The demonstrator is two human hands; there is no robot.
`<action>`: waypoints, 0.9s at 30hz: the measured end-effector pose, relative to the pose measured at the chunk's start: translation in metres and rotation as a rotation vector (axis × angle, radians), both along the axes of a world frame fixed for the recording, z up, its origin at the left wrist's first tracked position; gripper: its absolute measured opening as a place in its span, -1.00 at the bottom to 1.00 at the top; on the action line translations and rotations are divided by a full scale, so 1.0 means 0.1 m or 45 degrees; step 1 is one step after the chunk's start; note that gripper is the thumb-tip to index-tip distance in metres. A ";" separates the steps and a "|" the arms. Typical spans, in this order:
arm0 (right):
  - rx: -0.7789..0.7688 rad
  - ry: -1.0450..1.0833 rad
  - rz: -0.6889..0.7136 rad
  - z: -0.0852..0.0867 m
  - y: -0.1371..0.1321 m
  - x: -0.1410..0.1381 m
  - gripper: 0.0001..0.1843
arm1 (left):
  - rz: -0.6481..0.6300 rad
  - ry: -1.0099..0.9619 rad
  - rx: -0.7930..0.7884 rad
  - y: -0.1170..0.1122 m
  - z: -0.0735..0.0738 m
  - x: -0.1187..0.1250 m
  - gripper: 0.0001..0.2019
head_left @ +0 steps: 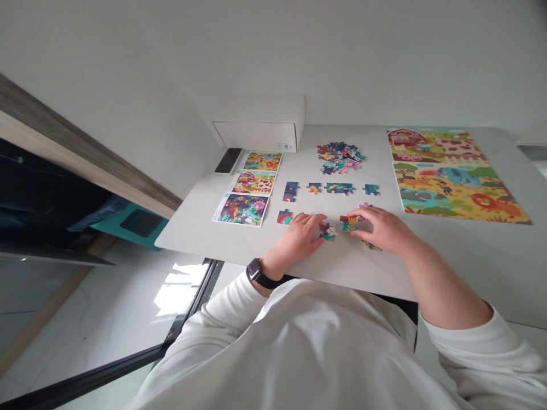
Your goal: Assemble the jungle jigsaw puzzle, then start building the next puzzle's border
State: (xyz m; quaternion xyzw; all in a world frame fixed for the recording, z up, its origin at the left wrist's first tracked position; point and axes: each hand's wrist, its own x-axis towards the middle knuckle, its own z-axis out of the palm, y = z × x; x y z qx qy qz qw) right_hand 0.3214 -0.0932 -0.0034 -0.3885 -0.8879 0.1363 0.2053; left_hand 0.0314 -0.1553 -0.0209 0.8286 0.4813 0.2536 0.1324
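Well, the left hand [302,238] lies flat on the white tabletop [192,230], its fingers loosely extended and grasping nothing, their tips just beside a small joined cluster of jigsaw pieces [327,231]. The right hand [380,229] arches over a second joined cluster [347,224], its fingers curled down onto it. They seem to pinch a dark red piece along its upper edge, though from this angle I can't tell a firm grip from a light touch. A third cluster [370,246] sits just below the right hand.

These pieces look like pressed card: light, thin and fairly stiff. They would probably skid easily on the smooth top, and a joined cluster may part if raised by one end. The surest hold is likely thumb and finger on opposite outer edges, or a flat slide with the fingertips rather than a lift.

A single piece [284,217] lies left of the left hand, and four assembled sections [339,188] form a row beyond both hands. Further on is a loose heap of pieces [339,158]. Three picture cards [253,183] and a phone [228,160] lie toward the left, near a white box [258,131]. A large assembled animal-scene puzzle [457,176] covers the right side of the tabletop.
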 end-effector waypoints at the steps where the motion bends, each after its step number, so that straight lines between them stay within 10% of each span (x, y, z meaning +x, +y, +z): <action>1: -0.001 -0.001 0.000 0.00 0.00 0.00 -0.67 | -0.002 -0.004 0.001 0.00 0.00 0.00 -0.47; 16: -0.002 -0.006 -0.024 -0.03 0.00 0.01 -0.67 | -0.046 -0.014 -0.008 -0.01 0.02 0.00 -0.47; 27: -0.022 0.044 -0.016 -0.02 -0.01 -0.02 -0.69 | 0.029 0.058 0.010 -0.22 0.02 -0.66 -0.38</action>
